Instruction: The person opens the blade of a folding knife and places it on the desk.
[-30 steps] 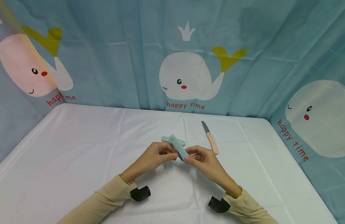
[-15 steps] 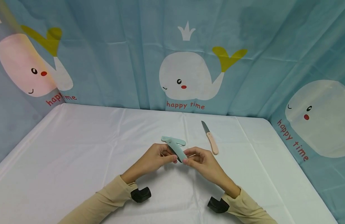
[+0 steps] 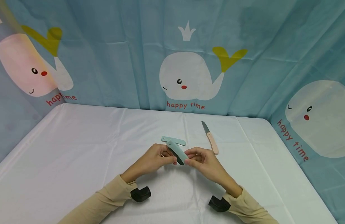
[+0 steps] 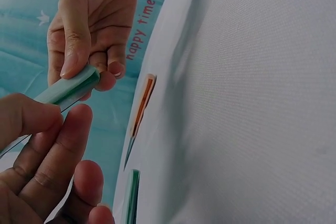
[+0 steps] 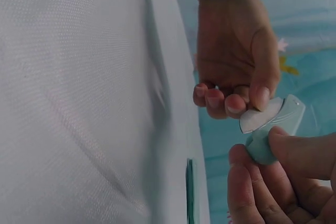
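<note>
Both hands hold one mint-green folding knife (image 3: 178, 151) above the table, its blade (image 5: 262, 116) swung a little out of the handle. My left hand (image 3: 155, 157) pinches the blade between thumb and fingertips, as the right wrist view shows. The far end of the handle sits between the thumb and fingers of my right hand (image 3: 206, 161). Just behind the hands, a second mint-green folding knife (image 3: 178, 141) lies on the cloth, mostly folded and partly overlapped by the held one. Farther right rests a pink-handled folding knife (image 3: 212, 143) with its dark blade extended.
A white cloth (image 3: 77, 149) covers the table. Blue curtains (image 3: 119, 68) printed with whales stand behind it and at both sides. Black devices (image 3: 140, 194) are worn at both wrists, by the beige sleeves (image 3: 111, 193).
The pivot end of the held knife has come down toward the person, showing more of the knife behind. Its blade now shows more beside the handle. Both hands keep their grip, hardly shifting.
</note>
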Available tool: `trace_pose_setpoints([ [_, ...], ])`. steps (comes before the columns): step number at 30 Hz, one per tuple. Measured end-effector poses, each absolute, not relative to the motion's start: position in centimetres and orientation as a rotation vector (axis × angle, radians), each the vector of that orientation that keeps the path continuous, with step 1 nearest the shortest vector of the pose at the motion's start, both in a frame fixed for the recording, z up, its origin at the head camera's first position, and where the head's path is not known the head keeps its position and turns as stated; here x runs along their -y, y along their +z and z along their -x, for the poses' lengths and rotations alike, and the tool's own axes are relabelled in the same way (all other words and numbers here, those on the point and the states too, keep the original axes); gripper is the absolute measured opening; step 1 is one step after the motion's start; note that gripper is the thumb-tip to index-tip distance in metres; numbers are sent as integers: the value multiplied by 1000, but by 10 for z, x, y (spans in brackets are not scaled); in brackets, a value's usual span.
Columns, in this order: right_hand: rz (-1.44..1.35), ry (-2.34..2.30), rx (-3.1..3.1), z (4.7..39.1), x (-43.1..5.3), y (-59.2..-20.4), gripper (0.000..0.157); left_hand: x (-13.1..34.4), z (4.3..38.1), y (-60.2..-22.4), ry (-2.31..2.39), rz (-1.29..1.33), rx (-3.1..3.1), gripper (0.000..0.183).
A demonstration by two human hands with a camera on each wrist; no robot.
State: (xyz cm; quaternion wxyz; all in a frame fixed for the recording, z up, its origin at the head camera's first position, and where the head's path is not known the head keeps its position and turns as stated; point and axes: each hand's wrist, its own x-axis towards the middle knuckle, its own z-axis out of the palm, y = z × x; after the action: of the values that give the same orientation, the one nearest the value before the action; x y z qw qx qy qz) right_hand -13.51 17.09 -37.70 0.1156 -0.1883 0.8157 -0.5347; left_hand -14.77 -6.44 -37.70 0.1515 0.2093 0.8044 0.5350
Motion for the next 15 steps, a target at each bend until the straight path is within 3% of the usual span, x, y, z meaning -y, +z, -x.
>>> trace_pose_setpoints([
  [15,519,-1572,-2393,141,-178,-377,28,69,152,-376,1481,-624,-2341,12],
])
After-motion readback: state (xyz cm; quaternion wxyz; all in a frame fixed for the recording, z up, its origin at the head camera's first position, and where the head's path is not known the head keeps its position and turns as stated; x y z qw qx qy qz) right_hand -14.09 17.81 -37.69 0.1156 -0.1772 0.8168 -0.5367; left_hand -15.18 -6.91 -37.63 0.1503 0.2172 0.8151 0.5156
